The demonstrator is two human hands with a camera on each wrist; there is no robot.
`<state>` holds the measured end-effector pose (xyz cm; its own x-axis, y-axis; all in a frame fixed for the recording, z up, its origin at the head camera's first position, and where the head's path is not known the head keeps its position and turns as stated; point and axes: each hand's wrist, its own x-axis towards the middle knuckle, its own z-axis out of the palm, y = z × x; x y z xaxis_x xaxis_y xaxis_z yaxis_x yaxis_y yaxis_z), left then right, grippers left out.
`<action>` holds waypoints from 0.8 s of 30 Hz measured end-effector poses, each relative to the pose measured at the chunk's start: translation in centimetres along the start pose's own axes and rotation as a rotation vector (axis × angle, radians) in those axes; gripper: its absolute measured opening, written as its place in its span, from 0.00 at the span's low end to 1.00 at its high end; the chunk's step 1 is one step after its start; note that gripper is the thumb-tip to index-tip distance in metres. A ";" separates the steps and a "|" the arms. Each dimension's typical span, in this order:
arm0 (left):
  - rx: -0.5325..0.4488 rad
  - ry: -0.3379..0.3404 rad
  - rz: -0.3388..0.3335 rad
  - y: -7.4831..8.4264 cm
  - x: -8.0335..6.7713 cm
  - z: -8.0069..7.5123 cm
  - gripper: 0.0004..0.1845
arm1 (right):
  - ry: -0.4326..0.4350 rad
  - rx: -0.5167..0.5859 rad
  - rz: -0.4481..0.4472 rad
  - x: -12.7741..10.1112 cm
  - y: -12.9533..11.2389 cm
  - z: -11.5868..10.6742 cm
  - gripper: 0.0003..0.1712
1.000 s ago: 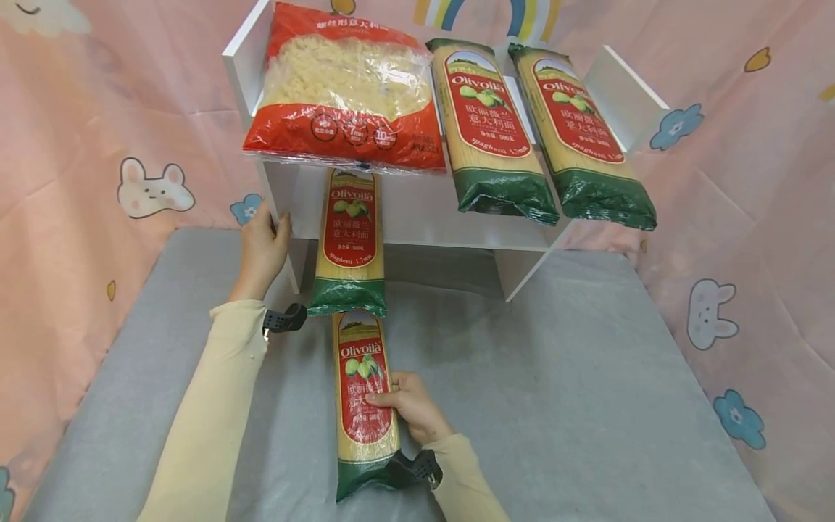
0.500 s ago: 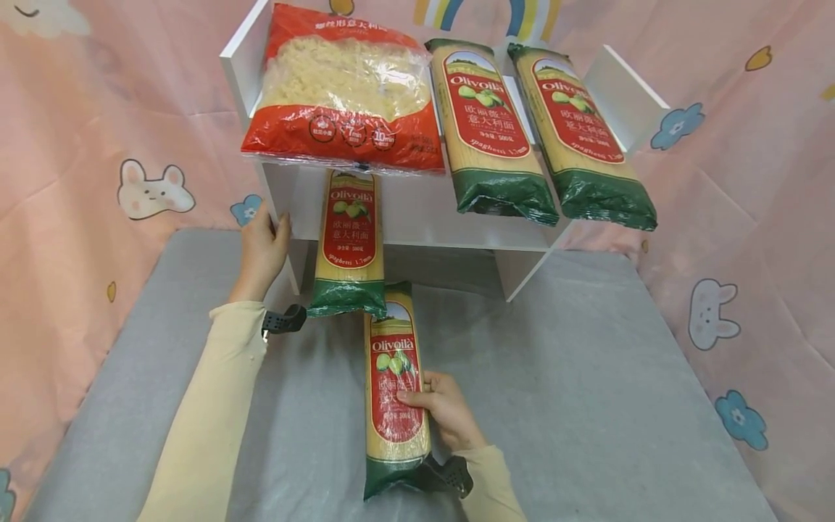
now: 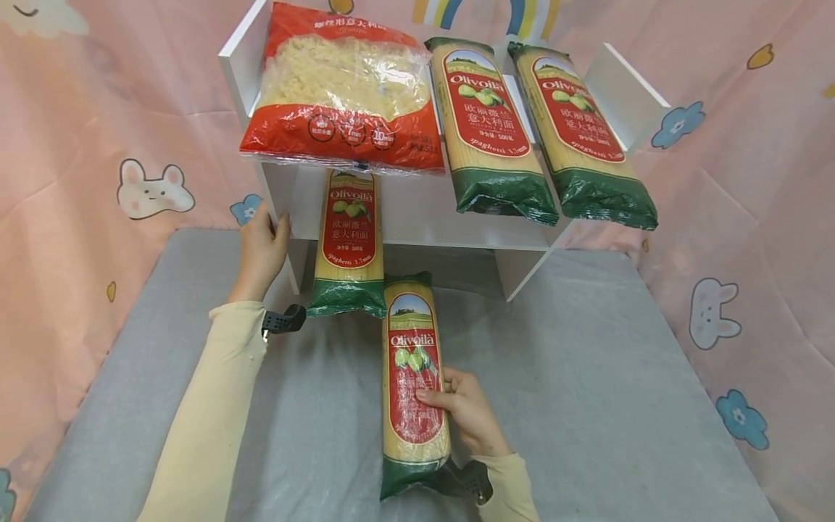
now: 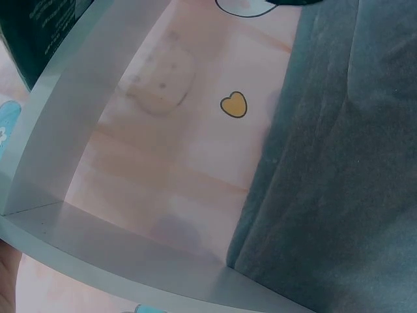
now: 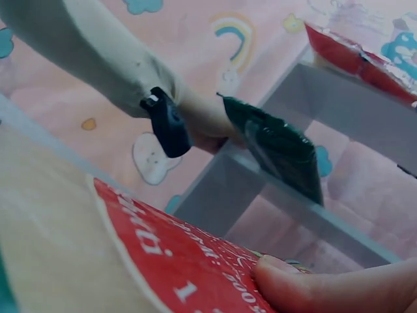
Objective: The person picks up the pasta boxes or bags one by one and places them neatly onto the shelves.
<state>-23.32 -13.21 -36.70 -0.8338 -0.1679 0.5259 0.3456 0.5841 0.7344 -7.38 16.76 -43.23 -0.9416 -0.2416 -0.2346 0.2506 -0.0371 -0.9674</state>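
My right hand (image 3: 472,409) grips a spaghetti pack (image 3: 414,370) by its right side, thumb on the red label; the pack's far end points toward the shelf. In the right wrist view the thumb (image 5: 326,287) presses on that label. At the left edge of the white shelf (image 3: 457,232), my left hand (image 3: 261,250) holds the side panel, its fingertips partly hidden behind it. A second spaghetti pack (image 3: 349,239) lies on the lower shelf just right of that hand, its green end jutting past the front edge.
On the top shelf lie a red bag of spiral pasta (image 3: 346,94) and two more spaghetti packs, one in the middle (image 3: 489,130) and one on the right (image 3: 580,130). A grey cloth (image 3: 587,391) covers the table. Behind hangs a pink patterned curtain (image 3: 737,203).
My right hand has moved to the right with its spaghetti pack, out from below the shelved pack, uncovering the held pack's green far end. The left hand stays in place.
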 end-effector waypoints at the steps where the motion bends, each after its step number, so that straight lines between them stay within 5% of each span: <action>1: 0.001 0.000 -0.001 0.0 0.0 0.0 0.11 | 0.000 0.001 -0.002 -0.1 -0.1 0.0 0.16; 24: 0.003 0.004 0.010 -0.1 -0.1 0.0 0.09 | -0.006 0.032 -0.091 -2.1 -3.2 -0.6 0.09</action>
<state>-23.24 -13.24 -36.82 -0.8286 -0.1651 0.5350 0.3529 0.5879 0.7279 -6.39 17.93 -39.69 -0.9594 -0.2420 -0.1452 0.1712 -0.0901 -0.9811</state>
